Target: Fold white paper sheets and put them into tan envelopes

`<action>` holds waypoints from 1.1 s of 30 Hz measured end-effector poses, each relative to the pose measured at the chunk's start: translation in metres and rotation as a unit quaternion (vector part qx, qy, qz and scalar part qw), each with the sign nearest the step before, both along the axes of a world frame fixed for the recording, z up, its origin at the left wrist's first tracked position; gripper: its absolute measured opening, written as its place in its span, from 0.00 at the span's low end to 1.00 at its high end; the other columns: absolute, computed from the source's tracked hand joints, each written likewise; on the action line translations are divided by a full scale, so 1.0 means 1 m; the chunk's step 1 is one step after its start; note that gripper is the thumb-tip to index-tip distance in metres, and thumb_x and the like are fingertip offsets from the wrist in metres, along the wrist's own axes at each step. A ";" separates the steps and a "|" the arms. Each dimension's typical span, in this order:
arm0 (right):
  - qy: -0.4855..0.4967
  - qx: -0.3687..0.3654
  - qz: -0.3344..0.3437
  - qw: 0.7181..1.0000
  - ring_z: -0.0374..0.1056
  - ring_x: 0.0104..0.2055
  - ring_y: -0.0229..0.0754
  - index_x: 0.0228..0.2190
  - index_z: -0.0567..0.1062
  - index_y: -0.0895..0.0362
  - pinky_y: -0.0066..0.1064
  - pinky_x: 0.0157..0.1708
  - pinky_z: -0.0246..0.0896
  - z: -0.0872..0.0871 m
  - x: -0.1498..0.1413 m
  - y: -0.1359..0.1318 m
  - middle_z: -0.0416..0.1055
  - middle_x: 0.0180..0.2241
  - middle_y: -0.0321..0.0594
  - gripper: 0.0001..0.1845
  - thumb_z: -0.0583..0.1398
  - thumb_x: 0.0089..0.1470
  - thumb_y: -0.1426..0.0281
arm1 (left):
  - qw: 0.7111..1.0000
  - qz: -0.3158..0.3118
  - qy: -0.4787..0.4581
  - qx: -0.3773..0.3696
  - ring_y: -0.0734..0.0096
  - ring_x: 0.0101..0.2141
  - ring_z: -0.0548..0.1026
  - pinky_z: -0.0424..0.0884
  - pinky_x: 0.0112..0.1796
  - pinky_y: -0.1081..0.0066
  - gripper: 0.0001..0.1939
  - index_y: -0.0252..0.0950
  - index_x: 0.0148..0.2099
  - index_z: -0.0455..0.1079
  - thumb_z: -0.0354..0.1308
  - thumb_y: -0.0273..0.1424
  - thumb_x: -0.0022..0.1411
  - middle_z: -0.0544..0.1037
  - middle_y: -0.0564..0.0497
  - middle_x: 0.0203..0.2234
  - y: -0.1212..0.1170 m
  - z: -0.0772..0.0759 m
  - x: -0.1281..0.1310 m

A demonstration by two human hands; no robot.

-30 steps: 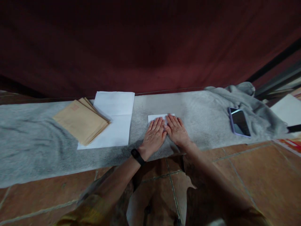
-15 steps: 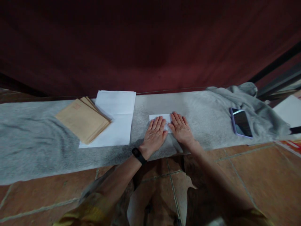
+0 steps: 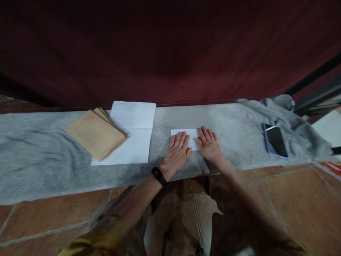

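A small folded white paper (image 3: 193,137) lies flat on the grey cloth (image 3: 226,124) in front of me. My left hand (image 3: 177,151) rests palm down over the paper's left part, fingers stretched out. Over its right end lies my right hand (image 3: 210,145), also flat with the fingers extended. Between the two hands a strip of the paper shows; the ends under the palms are hidden. A black wristband (image 3: 159,176) sits on my left wrist.
To the left, several brown envelopes (image 3: 97,135) lie stacked at an angle over large white paper sheets (image 3: 135,142). A phone (image 3: 275,140) in a purple case rests on the cloth at the right, beside bunched fabric (image 3: 277,103). Behind hangs a dark red surface (image 3: 170,53).
My right hand has slid a little to the right along the paper, widening the gap between the hands. My left hand stays almost in place. The view has shifted slightly.
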State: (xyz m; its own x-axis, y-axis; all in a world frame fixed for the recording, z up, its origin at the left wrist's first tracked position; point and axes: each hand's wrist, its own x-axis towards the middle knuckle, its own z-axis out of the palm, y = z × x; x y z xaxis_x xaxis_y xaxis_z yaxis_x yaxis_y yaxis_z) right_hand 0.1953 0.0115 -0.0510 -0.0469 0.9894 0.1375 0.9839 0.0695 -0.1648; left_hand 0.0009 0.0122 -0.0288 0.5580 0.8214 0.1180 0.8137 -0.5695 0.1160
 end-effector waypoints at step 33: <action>0.018 -0.011 -0.055 0.998 0.57 0.67 0.53 0.63 0.65 0.62 0.50 0.65 0.49 0.016 -0.002 0.015 0.61 0.67 0.54 0.27 0.49 0.67 0.67 | 0.999 -0.041 -0.015 0.003 0.57 0.70 0.53 0.49 0.69 0.53 0.28 0.34 0.71 0.57 0.41 0.40 0.76 0.56 0.44 0.71 0.001 0.000 -0.003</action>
State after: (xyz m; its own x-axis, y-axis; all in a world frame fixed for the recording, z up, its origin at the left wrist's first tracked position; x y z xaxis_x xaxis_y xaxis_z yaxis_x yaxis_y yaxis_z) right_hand 0.1937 0.0262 -0.0350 0.0671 0.9911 0.1149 0.9787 -0.0430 -0.2007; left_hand -0.0021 0.0134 -0.0288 0.6188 0.7728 0.1410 0.7610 -0.6342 0.1366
